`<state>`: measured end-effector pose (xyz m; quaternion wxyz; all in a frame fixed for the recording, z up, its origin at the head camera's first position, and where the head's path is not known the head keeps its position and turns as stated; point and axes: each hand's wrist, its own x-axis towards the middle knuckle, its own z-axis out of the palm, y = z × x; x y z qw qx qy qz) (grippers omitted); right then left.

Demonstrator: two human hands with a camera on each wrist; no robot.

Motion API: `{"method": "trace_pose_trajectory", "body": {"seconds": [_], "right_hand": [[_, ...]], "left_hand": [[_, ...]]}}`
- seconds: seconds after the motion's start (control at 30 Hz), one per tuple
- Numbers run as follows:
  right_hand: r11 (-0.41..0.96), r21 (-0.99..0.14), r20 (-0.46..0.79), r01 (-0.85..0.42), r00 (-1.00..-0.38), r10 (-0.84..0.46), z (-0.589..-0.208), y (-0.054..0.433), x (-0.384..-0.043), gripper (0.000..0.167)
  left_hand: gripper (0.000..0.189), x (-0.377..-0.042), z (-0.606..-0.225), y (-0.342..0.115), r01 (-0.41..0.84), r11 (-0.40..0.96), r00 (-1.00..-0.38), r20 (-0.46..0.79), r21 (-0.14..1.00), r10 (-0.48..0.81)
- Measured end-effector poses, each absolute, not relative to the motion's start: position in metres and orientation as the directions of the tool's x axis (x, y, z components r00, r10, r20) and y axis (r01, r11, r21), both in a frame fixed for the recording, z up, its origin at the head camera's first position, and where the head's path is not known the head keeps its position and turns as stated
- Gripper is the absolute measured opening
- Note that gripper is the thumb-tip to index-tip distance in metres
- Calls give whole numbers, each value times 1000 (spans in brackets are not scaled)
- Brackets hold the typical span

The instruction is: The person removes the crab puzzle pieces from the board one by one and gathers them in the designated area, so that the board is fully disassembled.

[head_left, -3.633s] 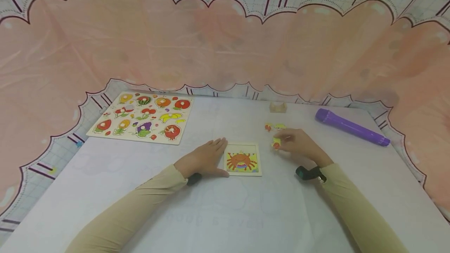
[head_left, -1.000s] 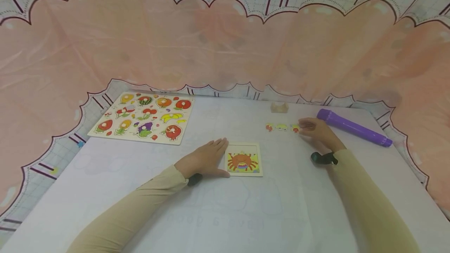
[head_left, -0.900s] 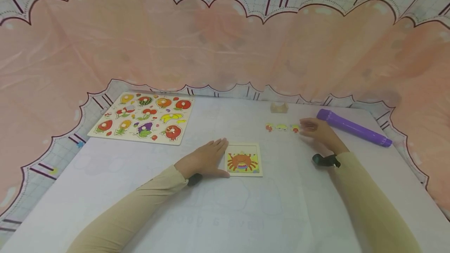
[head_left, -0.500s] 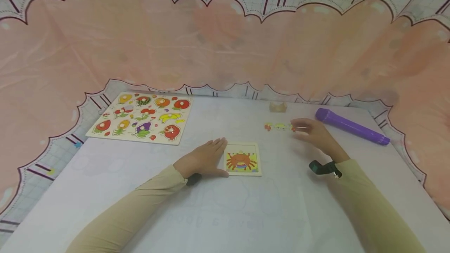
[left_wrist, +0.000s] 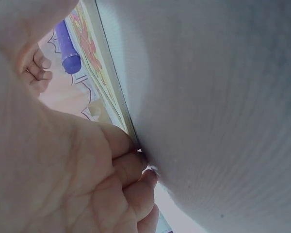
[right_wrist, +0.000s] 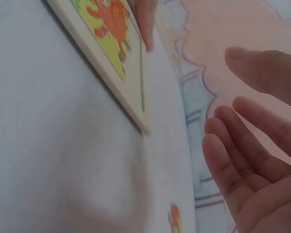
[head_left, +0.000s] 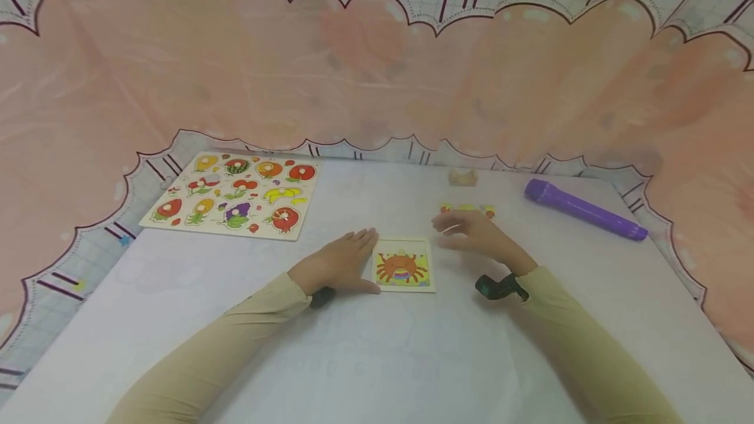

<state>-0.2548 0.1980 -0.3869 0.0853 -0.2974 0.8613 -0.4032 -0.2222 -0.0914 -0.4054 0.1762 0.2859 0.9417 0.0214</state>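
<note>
In the head view, a square wooden puzzle (head_left: pixel 402 269) with an orange crab picture lies on the table. My left hand (head_left: pixel 337 263) rests flat along its left side, thumb spread toward the near corner. The left wrist view has the left fingers (left_wrist: pixel 128 167) right at the frame's edge. To the right of the puzzle, my right hand (head_left: pixel 471 234) hovers with fingers loosely bent and nothing between them; the right wrist view shows thumb and fingers apart. Behind that hand, a row of small red and yellow pieces (head_left: pixel 489 212) is partly hidden.
A fruit knob puzzle board (head_left: pixel 259 192) lies at the back left. A small tan notched block (head_left: pixel 463 177) stands at the back, and a purple microphone-shaped stick (head_left: pixel 586 211) lies at the back right. A patterned cloth (head_left: pixel 377 77) hangs behind the table.
My right hand set down a small piece at the right end of the row, let go, and moved left toward the crab puzzle. The left hand has stayed in place.
</note>
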Motion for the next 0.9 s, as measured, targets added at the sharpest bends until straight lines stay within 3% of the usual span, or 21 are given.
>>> {"method": "trace_pose_trajectory", "body": {"seconds": [0.57,0.9], "right_hand": [[589,-702,-131,-401,-740,-660,-394,124,-252,44],[574,-677,-125,-461,-696,-707,-401,108,-256,40]], "left_hand": [[103,-226,-402,-97,537,831,-770,-321,142,552],[102,-226,-399,-106,564,818,-756,-327,116,567]]}}
